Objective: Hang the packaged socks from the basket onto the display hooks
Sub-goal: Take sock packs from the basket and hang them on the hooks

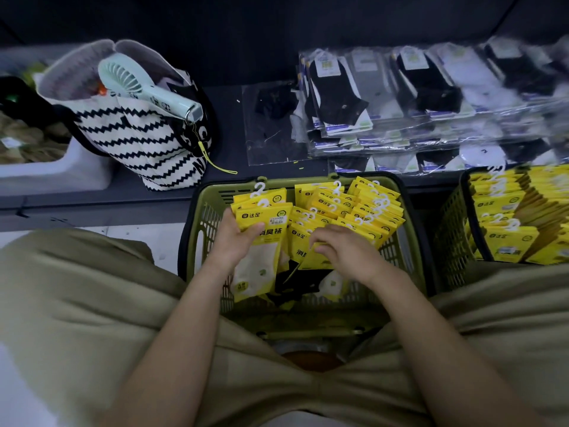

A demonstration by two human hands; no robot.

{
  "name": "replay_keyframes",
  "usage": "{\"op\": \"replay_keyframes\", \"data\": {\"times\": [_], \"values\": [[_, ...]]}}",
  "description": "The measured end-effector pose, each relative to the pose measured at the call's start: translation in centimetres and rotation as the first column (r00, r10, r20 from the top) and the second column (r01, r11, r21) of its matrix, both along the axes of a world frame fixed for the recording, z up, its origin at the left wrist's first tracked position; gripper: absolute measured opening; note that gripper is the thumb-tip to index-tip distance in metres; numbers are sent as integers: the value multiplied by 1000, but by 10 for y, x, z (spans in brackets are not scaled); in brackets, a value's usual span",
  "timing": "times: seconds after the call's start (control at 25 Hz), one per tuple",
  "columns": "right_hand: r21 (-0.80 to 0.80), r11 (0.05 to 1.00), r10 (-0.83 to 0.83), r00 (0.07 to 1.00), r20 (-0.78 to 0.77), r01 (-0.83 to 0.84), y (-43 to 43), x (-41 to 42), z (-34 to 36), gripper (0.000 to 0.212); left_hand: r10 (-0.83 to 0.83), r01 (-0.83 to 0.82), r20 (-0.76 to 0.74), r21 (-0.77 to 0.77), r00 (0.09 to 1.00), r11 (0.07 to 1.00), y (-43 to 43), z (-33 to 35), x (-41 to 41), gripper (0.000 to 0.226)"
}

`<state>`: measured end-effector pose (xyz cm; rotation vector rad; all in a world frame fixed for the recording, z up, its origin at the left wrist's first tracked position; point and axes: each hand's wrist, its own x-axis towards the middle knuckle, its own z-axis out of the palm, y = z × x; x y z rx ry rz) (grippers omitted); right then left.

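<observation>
At the left edge of the frame a white tub (61,174) holds beige goods, too blurred to name. Just right of it, in the upper left, a black-and-white zigzag tote bag (138,146) stands on the dark shelf (228,124), with a mint-green handheld fan (144,87) lying across its open top and the fan's yellow-green strap (215,163) trailing down the bag's side.

At the centre, the green basket (197,232) sits between the person's knees, against the shelf's front edge. The left hand (237,241) is over the basket's left side, and its grip is closed on a small stack of yellow sock packs (261,241): the thumb lies across the front pack and the fingers are behind. White hanger hooks stick up from the top of the stack.

The right hand (345,251) is just beside it, its fingers bent down onto the packaged socks (354,208) that fill the basket. I cannot tell whether its grip has hold of one.

In the upper right, clear bags of black and white socks (400,97) lie fanned on the shelf. At the right edge a second basket (452,232) holds more yellow packs.
</observation>
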<state>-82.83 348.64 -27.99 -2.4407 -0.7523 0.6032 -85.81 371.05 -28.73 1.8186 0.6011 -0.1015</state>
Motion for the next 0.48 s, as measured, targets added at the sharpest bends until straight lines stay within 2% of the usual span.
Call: {"op": "replay_keyframes", "data": {"times": [0.2,0.36,0.48], "values": [[142,989,25,993,114,-41,28,4,43,18,-77,77,57,-10,995,997,-14,2,-7,40],[232,963,-183,961,205,134,53,12,41,22,-121,130,119,-70,985,989,-23,5,-15,38],[253,954,-214,954,208,159,63,9,30,22,-125,126,61,-13,990,992,-29,1,-21,58]]}}
